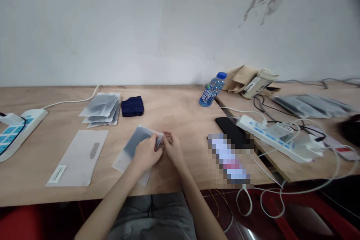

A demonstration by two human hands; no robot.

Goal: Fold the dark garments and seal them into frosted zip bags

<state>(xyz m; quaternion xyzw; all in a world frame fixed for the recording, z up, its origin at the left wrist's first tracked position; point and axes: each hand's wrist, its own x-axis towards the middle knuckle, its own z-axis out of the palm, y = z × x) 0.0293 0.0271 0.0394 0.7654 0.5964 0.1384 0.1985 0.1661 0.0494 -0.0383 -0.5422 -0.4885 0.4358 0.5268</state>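
A frosted plastic zip bag [137, 137] lies tilted on the table in front of me, with something grey-blue showing through it. My left hand [147, 153] is closed on the bag's right end, fingers bent over its edge. At that same edge my right hand [173, 150] pinches the bag's corner with thumb and fingers. The two hands nearly touch. To the left lies a flat frosted bag [80, 157] with a white label and small print. Behind it are several stacked zip bags [99, 107] with grey contents, beside a folded navy cloth [132, 106].
A power strip [21, 131] sits at the far left. On the right are a blue-capped bottle [212, 90], a black phone [232, 131], a blurred-out lit phone [229, 161] and another power strip [278, 138] with tangled cables. A paper bag [239, 78] and a coffee package [258, 84] stand behind.
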